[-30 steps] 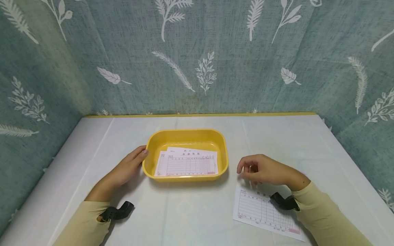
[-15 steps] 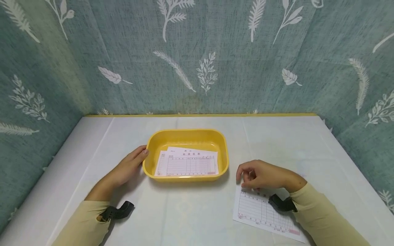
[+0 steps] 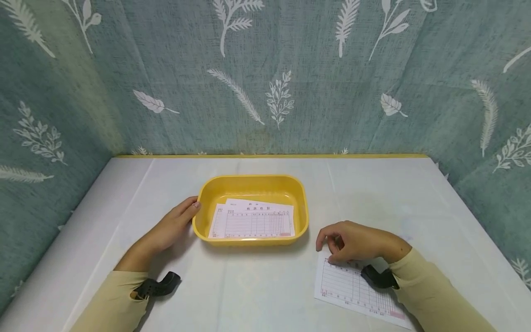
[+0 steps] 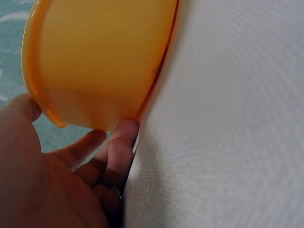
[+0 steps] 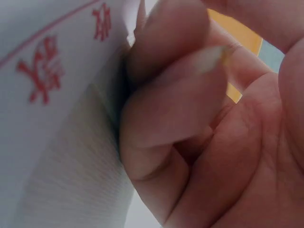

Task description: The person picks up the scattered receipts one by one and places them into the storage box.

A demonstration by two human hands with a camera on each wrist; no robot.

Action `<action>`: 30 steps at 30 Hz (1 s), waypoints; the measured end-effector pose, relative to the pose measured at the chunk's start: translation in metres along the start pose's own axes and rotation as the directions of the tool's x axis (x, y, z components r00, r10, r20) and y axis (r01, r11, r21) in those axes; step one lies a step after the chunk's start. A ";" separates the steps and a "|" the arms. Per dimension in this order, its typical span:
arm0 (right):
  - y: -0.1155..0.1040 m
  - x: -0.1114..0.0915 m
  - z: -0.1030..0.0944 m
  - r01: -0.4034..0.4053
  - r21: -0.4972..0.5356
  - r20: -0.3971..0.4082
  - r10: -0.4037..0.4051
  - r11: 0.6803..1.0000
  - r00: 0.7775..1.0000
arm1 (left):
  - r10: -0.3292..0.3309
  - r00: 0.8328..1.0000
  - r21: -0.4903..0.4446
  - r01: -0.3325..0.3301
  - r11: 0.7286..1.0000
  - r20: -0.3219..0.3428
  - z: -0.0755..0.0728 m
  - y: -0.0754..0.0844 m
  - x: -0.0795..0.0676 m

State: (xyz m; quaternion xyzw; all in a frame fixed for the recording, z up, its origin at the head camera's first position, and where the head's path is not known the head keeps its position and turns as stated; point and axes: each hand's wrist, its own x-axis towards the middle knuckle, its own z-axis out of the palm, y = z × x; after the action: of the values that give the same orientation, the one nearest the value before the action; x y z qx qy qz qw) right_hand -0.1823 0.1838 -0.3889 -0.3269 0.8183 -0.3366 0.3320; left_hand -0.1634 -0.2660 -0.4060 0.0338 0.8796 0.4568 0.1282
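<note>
My left hand grips the left end of a yellow plastic tub, thumb over the rim and fingers under the wall; the left wrist view shows the tub's outer wall. Overlapping receipt slips, white with red print, lie inside. My right hand is at the far edge of another receipt slip on the table. Its fingers are loosely bent, with a gap between thumb and forefinger. In the right wrist view, bent fingers meet the table beside the slip's printed edge; the thumb's tip is hidden.
A white cloth covers the table. Green leaf-patterned fabric walls the back and both sides, with a yellow strip along the rear edge. A black wrist mount sits on each forearm.
My right hand has come down and slightly nearer to me, onto the top edge of the loose receipt slip. The left hand and the tub have stayed in place.
</note>
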 end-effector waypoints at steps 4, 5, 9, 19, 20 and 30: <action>-0.002 -0.001 0.000 -0.009 -0.010 -0.009 0.009 1.000 1.000 | 0.001 1.000 0.004 0.000 1.000 -0.015 -0.001 0.001 0.000; -0.002 -0.001 0.000 -0.011 -0.011 -0.011 0.011 1.000 1.000 | 0.002 1.000 -0.001 -0.002 1.000 -0.014 0.000 0.001 0.000; -0.002 -0.003 0.003 0.002 -0.024 -0.003 -0.002 1.000 1.000 | 0.000 1.000 -0.005 0.000 1.000 0.006 0.002 -0.002 0.000; -0.001 -0.004 0.006 -0.003 -0.035 -0.019 0.003 0.999 1.000 | 0.006 1.000 -0.003 -0.006 1.000 0.001 0.004 -0.001 0.000; -0.001 -0.004 0.006 -0.006 -0.032 -0.018 0.005 0.999 1.000 | 0.009 1.000 -0.005 -0.009 1.000 0.002 0.004 -0.001 0.000; -0.002 -0.002 0.006 -0.013 -0.041 -0.034 0.012 0.999 0.999 | 0.016 1.000 -0.004 -0.016 1.000 -0.001 0.003 -0.001 0.001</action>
State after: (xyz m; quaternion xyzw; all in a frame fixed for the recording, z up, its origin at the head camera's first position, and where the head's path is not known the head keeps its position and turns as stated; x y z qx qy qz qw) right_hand -0.1757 0.1823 -0.3897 -0.3229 0.8327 -0.3228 0.3132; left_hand -0.1634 -0.2644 -0.4086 0.0407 0.8785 0.4595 0.1242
